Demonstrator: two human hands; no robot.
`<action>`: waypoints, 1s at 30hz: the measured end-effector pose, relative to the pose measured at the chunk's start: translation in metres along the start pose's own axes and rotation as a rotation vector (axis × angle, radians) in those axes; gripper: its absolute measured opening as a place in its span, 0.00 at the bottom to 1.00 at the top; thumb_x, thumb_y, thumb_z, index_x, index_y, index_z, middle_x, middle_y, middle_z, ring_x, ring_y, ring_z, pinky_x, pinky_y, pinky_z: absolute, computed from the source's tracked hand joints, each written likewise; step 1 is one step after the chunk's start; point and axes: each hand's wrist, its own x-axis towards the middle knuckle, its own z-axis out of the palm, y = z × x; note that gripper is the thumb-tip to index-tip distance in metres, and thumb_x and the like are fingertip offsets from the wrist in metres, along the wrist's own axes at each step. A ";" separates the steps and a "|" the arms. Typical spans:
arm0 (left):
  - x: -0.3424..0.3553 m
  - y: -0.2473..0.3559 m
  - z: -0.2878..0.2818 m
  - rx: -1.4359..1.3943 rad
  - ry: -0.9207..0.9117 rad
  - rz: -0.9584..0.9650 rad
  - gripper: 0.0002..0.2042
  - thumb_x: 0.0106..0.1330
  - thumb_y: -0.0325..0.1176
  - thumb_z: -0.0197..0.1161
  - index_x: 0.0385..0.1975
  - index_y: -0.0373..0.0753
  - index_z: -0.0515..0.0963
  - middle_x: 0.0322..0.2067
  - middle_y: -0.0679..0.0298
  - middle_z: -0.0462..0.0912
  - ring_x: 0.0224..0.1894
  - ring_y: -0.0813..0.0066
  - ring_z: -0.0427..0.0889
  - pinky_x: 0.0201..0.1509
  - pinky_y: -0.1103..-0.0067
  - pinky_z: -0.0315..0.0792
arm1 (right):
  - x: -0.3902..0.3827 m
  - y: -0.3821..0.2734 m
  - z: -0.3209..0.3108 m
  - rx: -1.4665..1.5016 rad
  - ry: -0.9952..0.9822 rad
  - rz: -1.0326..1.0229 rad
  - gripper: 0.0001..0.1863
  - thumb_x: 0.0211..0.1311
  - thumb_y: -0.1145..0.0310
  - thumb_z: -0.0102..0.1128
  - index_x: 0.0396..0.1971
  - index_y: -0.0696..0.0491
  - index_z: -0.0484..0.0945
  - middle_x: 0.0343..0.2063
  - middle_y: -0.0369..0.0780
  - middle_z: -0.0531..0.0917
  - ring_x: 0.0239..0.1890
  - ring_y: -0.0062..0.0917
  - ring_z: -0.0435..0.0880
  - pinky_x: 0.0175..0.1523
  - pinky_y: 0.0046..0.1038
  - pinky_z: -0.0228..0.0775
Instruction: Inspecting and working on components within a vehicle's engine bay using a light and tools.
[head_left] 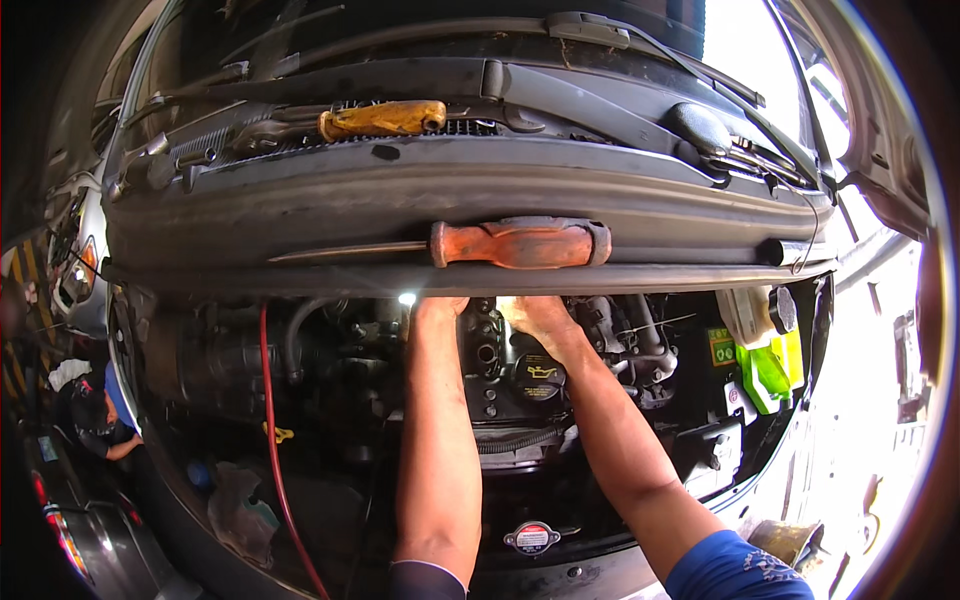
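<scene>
Both my forearms reach forward over a car engine into the space under the cowl edge. My left hand (440, 306) is mostly hidden beneath that edge, so its fingers do not show. Close to its right, my right hand (538, 318) also goes under the edge with its fingers out of sight. Between the wrists lies part of the engine cover (487, 352), with a round black oil filler cap (540, 376) beside my right wrist. On the cowl edge above both hands rests a screwdriver (522, 243) with a worn orange handle, its shaft pointing left.
A yellow-handled tool (382, 119) and sockets (197, 157) lie by the wiper. A black-handled tool (700, 128) sits farther right. A red hose (268, 400) crosses the left side. A radiator cap (532, 537) is in front; a green bottle (764, 378) stands right. Another person (95, 408) crouches far left.
</scene>
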 end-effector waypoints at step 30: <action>0.016 -0.013 -0.042 1.484 -0.145 0.950 0.19 0.69 0.33 0.67 0.56 0.33 0.77 0.53 0.50 0.83 0.58 0.60 0.80 0.62 0.66 0.74 | 0.018 -0.018 0.004 0.740 -0.119 0.565 0.16 0.73 0.51 0.58 0.43 0.50 0.78 0.35 0.30 0.75 0.37 0.16 0.72 0.39 0.25 0.67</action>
